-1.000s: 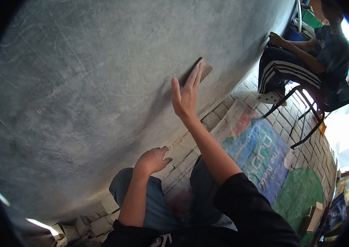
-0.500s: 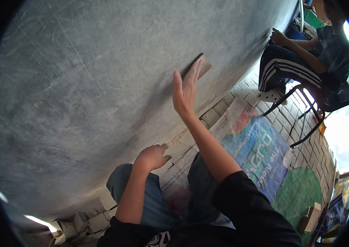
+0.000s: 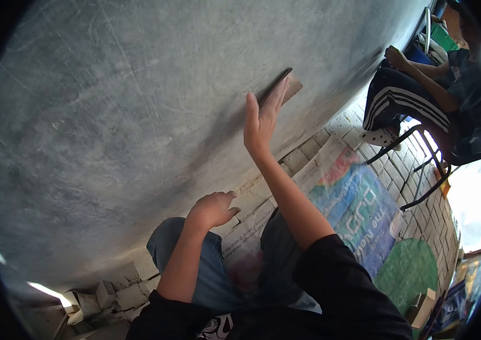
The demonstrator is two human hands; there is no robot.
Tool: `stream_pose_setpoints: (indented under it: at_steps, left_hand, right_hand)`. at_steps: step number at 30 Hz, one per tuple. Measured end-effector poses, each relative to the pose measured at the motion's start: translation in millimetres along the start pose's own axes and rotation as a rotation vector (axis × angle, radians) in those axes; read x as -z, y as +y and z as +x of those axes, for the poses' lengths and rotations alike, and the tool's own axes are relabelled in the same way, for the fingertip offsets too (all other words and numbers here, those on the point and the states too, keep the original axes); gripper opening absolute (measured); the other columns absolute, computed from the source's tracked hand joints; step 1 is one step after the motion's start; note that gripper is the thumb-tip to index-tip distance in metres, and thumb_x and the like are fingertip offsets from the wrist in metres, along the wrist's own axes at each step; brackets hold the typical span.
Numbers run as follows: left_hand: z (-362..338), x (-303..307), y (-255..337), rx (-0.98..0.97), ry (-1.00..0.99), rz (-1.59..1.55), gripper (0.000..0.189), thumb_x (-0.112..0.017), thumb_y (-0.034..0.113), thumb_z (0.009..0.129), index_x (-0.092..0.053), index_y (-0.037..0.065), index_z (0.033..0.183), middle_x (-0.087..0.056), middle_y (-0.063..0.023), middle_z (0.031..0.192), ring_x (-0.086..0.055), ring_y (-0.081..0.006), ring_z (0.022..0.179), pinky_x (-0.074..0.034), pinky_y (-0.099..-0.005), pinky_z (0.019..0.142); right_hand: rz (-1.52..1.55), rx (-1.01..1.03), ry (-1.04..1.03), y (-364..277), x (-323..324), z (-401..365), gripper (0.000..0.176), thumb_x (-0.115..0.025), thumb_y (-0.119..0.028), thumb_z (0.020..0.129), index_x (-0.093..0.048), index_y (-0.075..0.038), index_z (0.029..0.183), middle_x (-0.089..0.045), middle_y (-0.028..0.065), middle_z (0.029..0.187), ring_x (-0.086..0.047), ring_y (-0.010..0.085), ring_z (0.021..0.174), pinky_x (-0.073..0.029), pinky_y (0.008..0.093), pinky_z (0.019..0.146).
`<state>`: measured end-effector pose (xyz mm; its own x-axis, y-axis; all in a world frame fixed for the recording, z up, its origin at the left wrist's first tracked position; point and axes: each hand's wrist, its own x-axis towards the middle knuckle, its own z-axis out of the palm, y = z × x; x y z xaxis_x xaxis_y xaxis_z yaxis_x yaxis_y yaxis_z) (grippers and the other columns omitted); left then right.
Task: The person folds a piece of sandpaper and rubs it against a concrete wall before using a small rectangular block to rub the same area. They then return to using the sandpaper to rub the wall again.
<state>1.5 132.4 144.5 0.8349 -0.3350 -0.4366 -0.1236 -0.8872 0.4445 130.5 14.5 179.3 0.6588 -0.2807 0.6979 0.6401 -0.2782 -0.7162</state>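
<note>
My right hand [image 3: 263,124] presses its outstretched fingers flat on a piece of sandpaper [image 3: 292,90], tan on the back with a dark edge, holding it against the grey wall [image 3: 138,102]. The thumb stands apart from the sheet. Most of the sandpaper's face is hidden against the wall. Lower down, my left hand [image 3: 213,209] hangs over my bent knee near the foot of the wall, fingers loosely bent and thumb apart, with nothing seen in it.
A person [image 3: 422,90] in striped trousers sits on a black-framed chair [image 3: 439,187] at the right. A printed banner [image 3: 354,204] and a green round patch [image 3: 408,272] cover part of the brick paving. Broken blocks [image 3: 104,294] lie along the wall's base at lower left.
My right hand and the sandpaper have shifted slightly right and up in the view. My left hand has risen a little, its pose much the same.
</note>
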Motion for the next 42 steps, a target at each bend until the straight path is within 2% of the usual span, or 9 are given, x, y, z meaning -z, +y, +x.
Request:
stream_pose_setpoints:
  at_steps: [13, 16, 19, 23, 27, 31, 36, 38, 42]
  left_hand:
    - [4, -2, -8, -0.016, -0.018, 0.037, 0.047, -0.058, 0.038, 0.085, -0.050, 0.012, 0.124, -0.063, -0.0152, 0.107, -0.058, -0.0313, 0.102, -0.045, -0.0391, 0.089]
    - [4, -2, -5, 0.002, 0.000, 0.062, 0.047, -0.057, 0.038, 0.085, -0.050, 0.012, 0.124, -0.063, -0.0154, 0.108, -0.058, -0.0312, 0.104, -0.045, -0.0386, 0.090]
    - [4, -4, -5, -0.035, -0.005, 0.020, 0.047, -0.057, 0.038, 0.085, -0.050, 0.011, 0.123, -0.063, -0.0157, 0.107, -0.058, -0.0312, 0.103, -0.045, -0.0383, 0.090]
    - [0, -5, -7, -0.033, 0.005, 0.021, 0.047, -0.057, 0.038, 0.085, -0.050, 0.011, 0.123, -0.063, -0.0159, 0.108, -0.058, -0.0312, 0.102, -0.045, -0.0386, 0.089]
    - [1, -1, -6, -0.014, 0.008, 0.036, 0.047, -0.057, 0.040, 0.085, -0.050, 0.011, 0.123, -0.063, -0.0157, 0.108, -0.059, -0.0312, 0.102, -0.045, -0.0391, 0.089]
    - [-3, 1, -3, -0.022, 0.011, 0.033, 0.046, -0.055, 0.037, 0.086, -0.050, 0.006, 0.121, -0.058, -0.0202, 0.112, -0.057, -0.0332, 0.104, -0.045, -0.0417, 0.089]
    - [1, -2, -5, -0.058, 0.001, 0.043, 0.046, -0.055, 0.037, 0.087, -0.050, 0.005, 0.120, -0.060, -0.0201, 0.109, -0.058, -0.0333, 0.102, -0.045, -0.0418, 0.088]
    - [2, -4, -8, -0.059, -0.006, 0.058, 0.046, -0.055, 0.036, 0.087, -0.050, 0.005, 0.120, -0.060, -0.0200, 0.109, -0.058, -0.0334, 0.101, -0.046, -0.0420, 0.087]
    - [-1, -1, -2, -0.033, 0.020, 0.068, 0.046, -0.056, 0.038, 0.086, -0.051, 0.007, 0.120, -0.062, -0.0174, 0.105, -0.059, -0.0328, 0.099, -0.046, -0.0411, 0.087]
  right_hand:
    - [-0.077, 0.049, -0.047, 2, 0, -10, 0.088, -0.057, -0.040, 0.084, -0.007, 0.004, 0.143, -0.006, 0.0258, 0.149, -0.007, 0.0398, 0.138, -0.014, 0.0441, 0.110]
    - [-0.185, 0.272, -0.151, -16, -2, -23, 0.086, -0.052, -0.041, 0.086, -0.006, 0.004, 0.143, -0.007, 0.0244, 0.149, -0.006, 0.0368, 0.139, -0.012, 0.0430, 0.111]
    - [-0.293, 0.475, -0.388, -31, -9, -40, 0.086, -0.055, -0.040, 0.084, -0.013, 0.008, 0.141, -0.015, 0.0297, 0.146, -0.013, 0.0427, 0.137, -0.015, 0.0467, 0.110]
    - [-0.168, 0.207, -0.074, -13, -8, -7, 0.086, -0.057, -0.042, 0.083, -0.016, 0.008, 0.141, -0.017, 0.0299, 0.145, -0.014, 0.0454, 0.135, -0.015, 0.0537, 0.108]
    - [-0.269, 0.427, -0.445, -40, -4, -44, 0.081, -0.053, -0.036, 0.087, -0.011, 0.010, 0.140, -0.010, 0.0317, 0.146, -0.008, 0.0455, 0.136, -0.013, 0.0535, 0.108]
    - [-0.276, 0.437, -0.287, -31, -15, -18, 0.081, -0.052, -0.036, 0.087, -0.012, 0.012, 0.139, -0.012, 0.0334, 0.144, -0.008, 0.0482, 0.135, -0.011, 0.0549, 0.108]
    - [-0.257, 0.441, -0.313, -33, -16, -36, 0.079, -0.053, -0.034, 0.086, -0.016, 0.011, 0.139, -0.015, 0.0324, 0.144, -0.013, 0.0469, 0.135, -0.015, 0.0543, 0.107]
    - [-0.142, 0.302, -0.143, -38, -19, -13, 0.079, -0.053, -0.033, 0.086, -0.015, 0.011, 0.139, -0.014, 0.0324, 0.145, -0.011, 0.0475, 0.135, -0.013, 0.0529, 0.108]
    - [-0.148, 0.356, -0.281, -44, -13, -41, 0.074, -0.050, -0.028, 0.088, -0.014, 0.011, 0.140, -0.014, 0.0314, 0.145, -0.010, 0.0463, 0.136, -0.012, 0.0493, 0.110]
